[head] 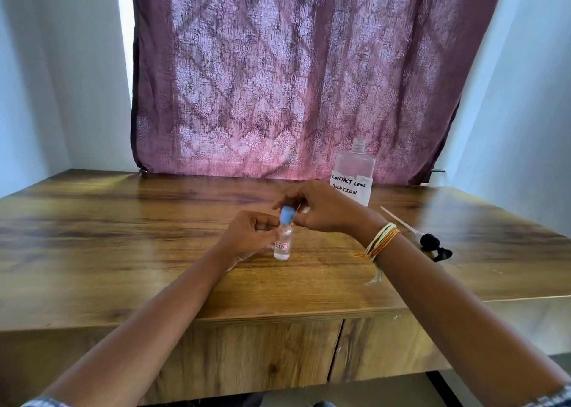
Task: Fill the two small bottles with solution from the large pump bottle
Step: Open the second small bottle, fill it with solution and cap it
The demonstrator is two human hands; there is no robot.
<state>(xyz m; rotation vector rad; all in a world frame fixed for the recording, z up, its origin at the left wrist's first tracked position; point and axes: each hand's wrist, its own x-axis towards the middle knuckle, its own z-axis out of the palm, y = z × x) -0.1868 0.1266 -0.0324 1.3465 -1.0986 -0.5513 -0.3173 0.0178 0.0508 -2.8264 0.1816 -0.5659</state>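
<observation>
small bottle [283, 246] on table [123, 252], pump [429, 241] right

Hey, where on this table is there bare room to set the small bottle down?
Bare wood spans the table's left half, left of the left hand, and the front strip between the forearms. Crowded: back right, around the large bottle and the pump head.

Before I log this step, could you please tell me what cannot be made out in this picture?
- Head view: only one small bottle shows; the second is not in view.
- Whether its blue cap is seated: the right hand covers it.
- Its label is too small to read reliably.
- The left hand hides the bottle's left side.
</observation>
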